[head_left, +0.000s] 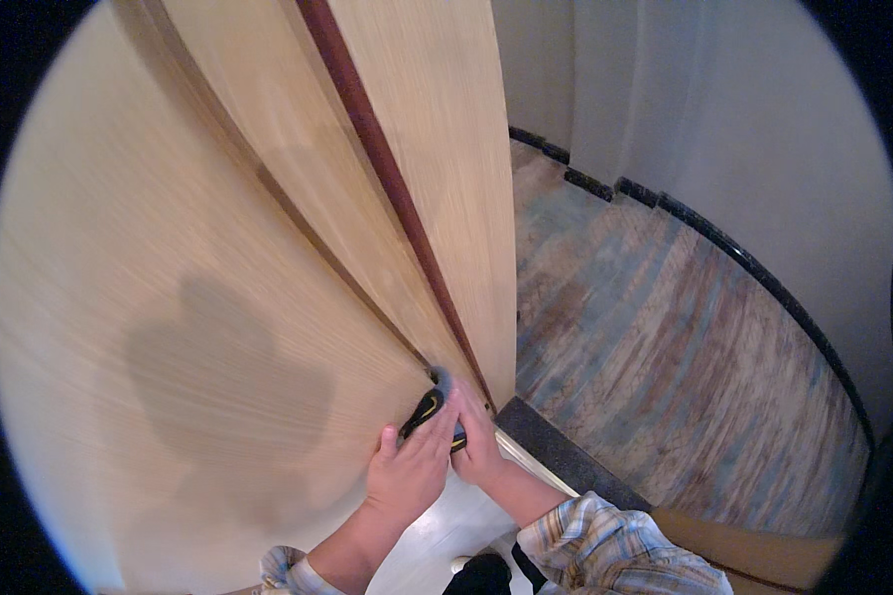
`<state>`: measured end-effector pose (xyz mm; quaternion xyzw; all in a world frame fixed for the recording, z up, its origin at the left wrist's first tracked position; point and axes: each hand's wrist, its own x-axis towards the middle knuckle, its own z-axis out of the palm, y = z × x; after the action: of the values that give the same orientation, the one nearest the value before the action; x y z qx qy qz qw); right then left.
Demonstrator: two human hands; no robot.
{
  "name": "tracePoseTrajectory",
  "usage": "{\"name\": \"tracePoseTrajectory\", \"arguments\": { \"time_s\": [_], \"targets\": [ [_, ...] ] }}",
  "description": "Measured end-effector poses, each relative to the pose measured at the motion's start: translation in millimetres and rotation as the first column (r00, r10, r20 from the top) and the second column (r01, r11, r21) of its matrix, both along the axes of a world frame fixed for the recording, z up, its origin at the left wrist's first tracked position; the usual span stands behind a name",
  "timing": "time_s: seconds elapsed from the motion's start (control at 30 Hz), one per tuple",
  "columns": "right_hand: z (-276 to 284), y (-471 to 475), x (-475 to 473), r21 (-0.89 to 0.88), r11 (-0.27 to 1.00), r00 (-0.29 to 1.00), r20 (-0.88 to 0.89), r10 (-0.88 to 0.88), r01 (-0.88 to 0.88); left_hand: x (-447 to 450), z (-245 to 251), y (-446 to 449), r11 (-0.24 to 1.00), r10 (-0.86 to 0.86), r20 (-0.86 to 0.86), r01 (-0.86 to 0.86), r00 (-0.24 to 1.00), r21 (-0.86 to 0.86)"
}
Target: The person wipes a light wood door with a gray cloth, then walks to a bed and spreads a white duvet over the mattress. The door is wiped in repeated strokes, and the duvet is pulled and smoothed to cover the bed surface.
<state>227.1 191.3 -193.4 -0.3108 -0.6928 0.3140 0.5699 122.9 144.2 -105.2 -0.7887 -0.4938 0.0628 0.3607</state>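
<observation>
A folded grey cloth (423, 413) with black and yellow edging is pressed to the light wood door (216, 208), low along its edge. My left hand (411, 455) lies over the cloth with its fingers stretched out and the thumb apart. Close beside it, my right hand (479, 440) holds the cloth from the other side, its fingers pointing up the wood. A dark red strip (388, 167) runs down the wooden door frame (450, 178) just beyond my fingertips. Part of the cloth is hidden under my hands.
A dark threshold (565, 457) lies to the right of my right hand. Past it is a patterned carpet (662, 357), bordered by a black skirting (759, 264) and a pale wall (744, 134). Below my hands is a light, shiny floor (446, 524) with my dark shoe (484, 574).
</observation>
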Motion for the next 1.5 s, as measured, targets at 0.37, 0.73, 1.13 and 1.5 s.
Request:
{"name": "tracePoseTrajectory", "arguments": {
  "time_s": [0.37, 0.73, 1.13, 1.5],
  "targets": [
    [-96.8, -14.2, -34.9, 0.123, 0.972, 0.976, 0.056, -0.209, 0.201, -35.6, -106.6, -9.8, 0.999, -0.017, 0.095, 0.013, 0.995, 0.041],
    [-62.4, 3.9, -77.5, 0.719, 0.642, 0.869, 0.111, -0.483, 0.265, -80.9, -108.4, -26.4, 0.828, -0.033, 0.084, -0.02, 0.996, 0.561],
    [-166.4, -34.1, -112.8, 0.764, 0.637, 0.936, 0.141, -0.323, 0.104, -108.0, -229.2, -76.9, 0.755, -0.008, 0.307, -0.196, 0.952, 0.626],
    [-91.7, -30.0, -123.4, 0.819, 0.572, 0.951, 0.148, -0.272, 0.037, -107.3, -183.9, -77.5, 0.725, -0.037, 0.566, -0.368, 0.823, 0.583]
  ]
}}
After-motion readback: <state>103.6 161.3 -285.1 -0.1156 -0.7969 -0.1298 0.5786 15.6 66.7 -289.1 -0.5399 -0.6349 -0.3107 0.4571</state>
